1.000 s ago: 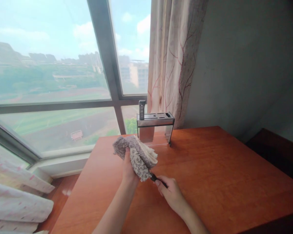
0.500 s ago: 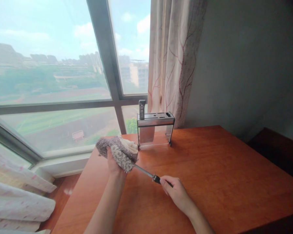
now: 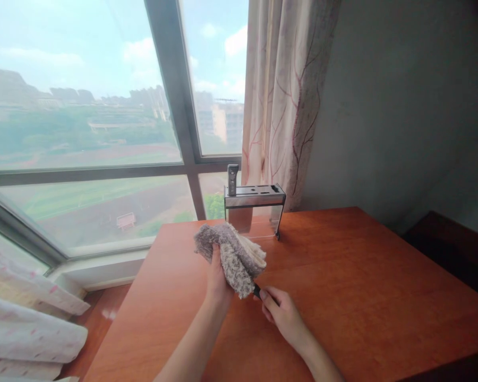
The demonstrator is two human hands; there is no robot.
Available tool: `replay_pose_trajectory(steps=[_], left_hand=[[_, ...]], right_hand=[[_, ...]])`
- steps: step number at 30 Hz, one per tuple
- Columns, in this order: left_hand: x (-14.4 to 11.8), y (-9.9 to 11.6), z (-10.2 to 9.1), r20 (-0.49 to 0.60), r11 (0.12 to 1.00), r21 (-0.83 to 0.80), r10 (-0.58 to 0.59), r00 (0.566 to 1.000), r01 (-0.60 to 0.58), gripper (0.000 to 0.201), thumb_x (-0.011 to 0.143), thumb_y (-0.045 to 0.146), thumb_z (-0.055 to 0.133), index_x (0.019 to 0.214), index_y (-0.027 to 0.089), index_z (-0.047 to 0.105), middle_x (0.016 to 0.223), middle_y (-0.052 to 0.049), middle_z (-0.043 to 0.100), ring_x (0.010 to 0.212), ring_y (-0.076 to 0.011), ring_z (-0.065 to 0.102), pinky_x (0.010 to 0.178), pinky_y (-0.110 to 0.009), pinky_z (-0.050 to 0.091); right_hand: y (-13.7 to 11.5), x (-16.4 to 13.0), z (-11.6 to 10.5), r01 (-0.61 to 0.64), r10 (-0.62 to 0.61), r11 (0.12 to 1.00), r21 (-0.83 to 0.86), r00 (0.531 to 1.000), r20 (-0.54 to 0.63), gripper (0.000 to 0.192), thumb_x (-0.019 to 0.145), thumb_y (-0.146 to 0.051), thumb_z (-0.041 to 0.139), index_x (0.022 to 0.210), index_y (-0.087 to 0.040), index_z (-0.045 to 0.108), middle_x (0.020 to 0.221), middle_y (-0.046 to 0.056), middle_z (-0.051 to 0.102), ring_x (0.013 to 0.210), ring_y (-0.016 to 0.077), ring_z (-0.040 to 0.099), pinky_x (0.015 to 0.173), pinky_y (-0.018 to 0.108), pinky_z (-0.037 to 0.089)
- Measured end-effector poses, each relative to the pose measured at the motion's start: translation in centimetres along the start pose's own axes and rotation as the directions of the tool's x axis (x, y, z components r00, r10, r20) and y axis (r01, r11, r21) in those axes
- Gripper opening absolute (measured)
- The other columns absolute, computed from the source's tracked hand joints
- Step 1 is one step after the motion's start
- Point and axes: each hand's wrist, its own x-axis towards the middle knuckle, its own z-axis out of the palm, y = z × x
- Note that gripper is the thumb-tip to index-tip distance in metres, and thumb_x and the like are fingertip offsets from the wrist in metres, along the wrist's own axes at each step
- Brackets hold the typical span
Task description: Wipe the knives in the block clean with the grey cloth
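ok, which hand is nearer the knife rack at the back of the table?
Left. The left hand, gripping the grey cloth, is just in front of the knife rack. The right hand, closed on a black handle, sits farther back toward the person.

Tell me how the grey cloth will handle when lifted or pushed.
The cloth is probably floppy: it bunches and droops over the left hand gripping it. Its fluffy pile suggests it is light for its bulk and unlikely to slip. Pushed on the table, it would likely crumple and drag rather than slide. The right hand holds a black handle beneath it.
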Motion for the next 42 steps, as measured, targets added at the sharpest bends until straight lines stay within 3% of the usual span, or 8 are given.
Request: replay_pose_trajectory(steps=[4,8,11,15,18,24,32,42], left_hand=[[0.3,0.1,0.0,-0.075,0.996,0.070,0.061,0.995,-0.055,0.039,0.083,0.047,0.058,0.104,0.015,0.064,0.099,-0.011,0.070,0.098,-0.0268,0.065,0.088,-0.040,0.052],[1.4,2.1,-0.5,-0.138,0.979,0.027,0.202,0.970,-0.200,0.033,0.086,0.044,0.056,0.105,0.018,0.065,0.104,-0.007,0.069,0.103,-0.0230,0.063,0.094,-0.037,0.049],[2.1,3.6,-0.9,-0.159,0.969,-0.024,0.238,0.958,-0.245,0.030,0.088,0.043,0.052,0.099,0.019,0.066,0.102,-0.005,0.070,0.108,-0.0225,0.060,0.098,-0.037,0.046],[2.1,4.2,-0.9,-0.141,0.973,-0.060,0.213,0.967,-0.223,0.030,0.090,0.043,0.049,0.096,0.020,0.067,0.099,-0.005,0.071,0.111,-0.0241,0.059,0.100,-0.040,0.044],[1.7,4.0,-0.6,-0.080,0.980,-0.079,0.177,0.981,-0.183,0.035,0.090,0.045,0.047,0.106,0.020,0.066,0.101,-0.006,0.071,0.112,-0.0261,0.058,0.101,-0.042,0.043],[1.9,4.0,-0.8,-0.019,0.975,-0.136,0.174,0.985,-0.175,0.038,0.090,0.044,0.047,0.113,0.020,0.064,0.101,-0.008,0.072,0.110,-0.0270,0.060,0.099,-0.045,0.044],[2.5,5.0,-1.4,-0.017,0.960,-0.111,0.256,0.966,-0.257,0.035,0.092,0.040,0.045,0.114,0.020,0.063,0.104,-0.006,0.071,0.107,-0.0234,0.062,0.098,-0.040,0.045],[1.8,4.3,-0.9,0.021,0.978,-0.117,0.179,0.984,-0.175,0.036,0.090,0.039,0.049,0.115,0.018,0.064,0.105,-0.008,0.071,0.110,-0.0255,0.060,0.101,-0.042,0.043]], right_hand=[[-0.1,0.0,-0.6,0.047,-0.053,0.993,-0.112,0.998,-0.046,0.047,0.088,-0.052,0.047,0.065,-0.015,0.064,0.052,0.000,0.052,0.053,0.0127,0.046,0.051,0.024,0.032],[-0.8,-0.1,-1.3,0.152,-0.175,0.970,-0.188,0.978,-0.112,0.030,0.083,-0.043,0.059,0.096,-0.020,0.072,0.081,0.006,0.067,0.075,0.0204,0.058,0.067,0.028,0.044],[-1.4,-0.2,-1.6,0.191,-0.219,0.963,-0.189,0.965,-0.141,0.030,0.078,-0.041,0.064,0.099,-0.022,0.072,0.092,0.009,0.068,0.086,0.0249,0.060,0.074,0.032,0.046],[-1.6,-0.5,-1.9,0.064,-0.065,0.998,-0.012,0.985,-0.157,0.034,0.074,-0.048,0.067,0.092,-0.018,0.072,0.075,0.006,0.067,0.064,0.0185,0.058,0.056,0.027,0.044],[-1.4,-0.7,-2.3,-0.085,0.104,0.981,0.173,0.989,-0.107,0.042,0.076,-0.054,0.063,0.088,-0.015,0.068,0.053,0.000,0.056,0.040,0.0084,0.037,0.037,0.021,0.024],[-1.3,-0.7,-3.0,-0.115,0.145,0.909,0.400,0.988,-0.047,0.041,0.082,-0.052,0.057,0.091,-0.014,0.067,0.060,0.000,0.057,0.045,0.0074,0.038,0.042,0.020,0.024],[-1.4,-0.3,-3.4,0.097,-0.068,0.990,0.100,0.963,-0.262,0.032,0.070,-0.040,0.074,0.095,-0.020,0.071,0.096,0.006,0.068,0.089,0.0224,0.059,0.076,0.030,0.045],[-0.6,-0.5,-3.9,0.040,0.111,0.932,0.360,0.914,-0.390,0.039,0.085,-0.053,0.052,0.084,-0.016,0.063,0.050,-0.003,0.049,0.040,0.0068,0.032,0.038,0.021,0.019]])
